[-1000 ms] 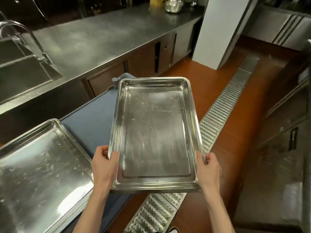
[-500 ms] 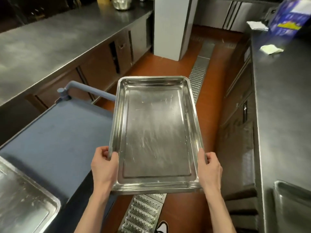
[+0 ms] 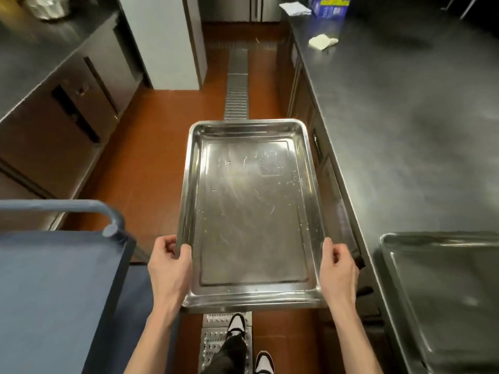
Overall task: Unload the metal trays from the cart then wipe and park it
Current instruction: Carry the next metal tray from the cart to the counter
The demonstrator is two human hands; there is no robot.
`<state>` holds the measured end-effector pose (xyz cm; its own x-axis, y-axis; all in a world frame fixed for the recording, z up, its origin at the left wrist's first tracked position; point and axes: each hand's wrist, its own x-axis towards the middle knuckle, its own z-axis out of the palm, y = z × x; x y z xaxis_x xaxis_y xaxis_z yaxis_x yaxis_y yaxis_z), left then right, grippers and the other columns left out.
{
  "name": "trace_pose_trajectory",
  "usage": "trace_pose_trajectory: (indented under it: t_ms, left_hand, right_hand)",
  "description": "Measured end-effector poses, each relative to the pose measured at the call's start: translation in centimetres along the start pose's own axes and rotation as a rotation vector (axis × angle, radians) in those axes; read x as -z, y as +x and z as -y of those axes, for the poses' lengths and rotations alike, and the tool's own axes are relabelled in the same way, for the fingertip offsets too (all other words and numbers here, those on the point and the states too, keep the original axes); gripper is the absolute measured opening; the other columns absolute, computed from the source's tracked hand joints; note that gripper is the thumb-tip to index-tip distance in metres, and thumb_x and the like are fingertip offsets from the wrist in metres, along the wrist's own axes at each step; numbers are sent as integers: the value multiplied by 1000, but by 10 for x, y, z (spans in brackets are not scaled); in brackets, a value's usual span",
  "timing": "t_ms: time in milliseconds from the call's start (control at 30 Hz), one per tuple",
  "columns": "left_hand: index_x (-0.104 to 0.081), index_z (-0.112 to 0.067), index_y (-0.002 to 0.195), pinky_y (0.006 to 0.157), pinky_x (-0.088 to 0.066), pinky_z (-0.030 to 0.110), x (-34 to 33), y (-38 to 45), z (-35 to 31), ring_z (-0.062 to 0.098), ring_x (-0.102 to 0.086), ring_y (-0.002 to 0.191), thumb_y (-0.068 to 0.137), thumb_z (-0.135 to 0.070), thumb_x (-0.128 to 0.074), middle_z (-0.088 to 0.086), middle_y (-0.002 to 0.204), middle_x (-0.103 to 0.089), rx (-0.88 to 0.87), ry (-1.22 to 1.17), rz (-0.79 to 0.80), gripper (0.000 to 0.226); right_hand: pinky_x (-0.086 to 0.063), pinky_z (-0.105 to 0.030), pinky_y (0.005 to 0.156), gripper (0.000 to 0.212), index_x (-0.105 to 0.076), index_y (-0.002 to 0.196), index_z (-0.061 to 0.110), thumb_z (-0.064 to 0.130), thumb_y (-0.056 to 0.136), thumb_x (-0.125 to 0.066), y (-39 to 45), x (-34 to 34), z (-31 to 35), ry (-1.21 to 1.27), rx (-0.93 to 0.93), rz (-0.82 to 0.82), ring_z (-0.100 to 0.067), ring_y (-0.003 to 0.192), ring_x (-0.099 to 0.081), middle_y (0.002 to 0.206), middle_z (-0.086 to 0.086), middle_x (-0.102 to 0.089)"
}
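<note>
The left hand (image 3: 168, 268) and the right hand (image 3: 338, 268) are gripping the long side rims of a metal tray (image 3: 251, 211) near its closest corners, fingers curled under and thumbs over; the tray is hanging level above the red floor (image 3: 151, 147) and its drain grate (image 3: 237, 85). The blue cart (image 3: 54, 287) is standing to the left; a second tray (image 3: 445, 292) is lying on the steel counter (image 3: 405, 130) to the right.

A floor drain grate (image 3: 237, 85) runs ahead between the hands. Far beyond the right hand, a pale cloth (image 3: 322, 41) and blue box (image 3: 330, 6), possibly tissues, sit on a steel counter (image 3: 405, 117).
</note>
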<state>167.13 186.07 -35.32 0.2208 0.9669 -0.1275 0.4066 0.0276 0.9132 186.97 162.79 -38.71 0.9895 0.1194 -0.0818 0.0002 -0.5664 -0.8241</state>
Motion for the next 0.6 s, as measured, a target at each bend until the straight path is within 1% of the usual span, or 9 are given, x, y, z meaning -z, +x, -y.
trace_pose_trajectory:
  t_ms: [67,167,233,300,367,467,533,567,600]
  left_hand:
    - [-60,-29,97,76,-53,39,-17,14,-6,17,-62,77,95,-11,-65,1,90,-69,-15,0,61,19]
    - [-61,-28,95,71,-50,34,-44,37,-19,17,-60,75,95,-8,-64,2,89,-69,-57,9,144,20]
    - [-61,-28,94,69,-49,31,-60,52,-27,16,-59,75,94,-8,-63,2,89,-69,-88,11,198,21]
    - [-61,-28,94,70,-50,34,-74,64,-36,18,-60,75,94,-9,-63,2,88,-69,-110,9,260,19]
    - [-62,-27,95,71,-52,38,-91,74,-43,19,-60,74,93,-9,-63,2,87,-69,-139,21,327,18]
    - [-61,-27,94,69,-51,35,-118,79,-51,16,-58,70,93,-9,-63,1,85,-69,-176,38,409,18]
    - [-62,-28,95,67,-49,36,-135,77,-56,16,-55,69,93,-8,-63,3,84,-67,-189,43,466,20]
    - [-62,-28,97,68,-49,37,-143,76,-58,17,-55,70,93,-8,-63,3,85,-67,-198,44,492,20]
    - [-63,-26,99,70,-49,37,-151,74,-60,17,-55,72,93,-8,-63,4,86,-66,-212,47,514,19]
  right_hand:
    - [-34,-20,59,44,-53,75,21,50,108,-48,7,0,-2,-15,-32,-62,-5,64,-57,66,3,-61]
    - [-35,-21,61,45,-52,74,18,49,108,-49,18,1,-4,-10,-87,-164,-10,67,-56,66,1,-60]
    - [-37,-29,62,45,-53,76,19,49,108,-49,21,1,-5,0,-125,-212,-12,69,-57,68,1,-60]
    - [-38,-32,62,43,-55,76,20,49,107,-49,23,3,-3,17,-152,-245,-13,68,-57,68,1,-61]
    - [-39,-28,62,42,-57,78,21,50,107,-48,24,9,-2,31,-185,-286,-9,68,-58,70,1,-62]
    - [-37,-16,57,42,-57,78,20,48,108,-48,23,24,-5,31,-227,-360,1,68,-58,68,0,-61]
    - [-40,-15,56,43,-57,78,19,47,108,-48,22,34,-8,41,-246,-413,4,66,-57,66,-1,-60]
    - [-39,-16,56,43,-57,78,19,48,108,-48,21,39,-9,40,-261,-433,4,65,-57,66,0,-61]
    - [-40,-21,57,44,-57,78,19,49,109,-47,20,43,-12,38,-276,-454,3,65,-57,65,0,-61]
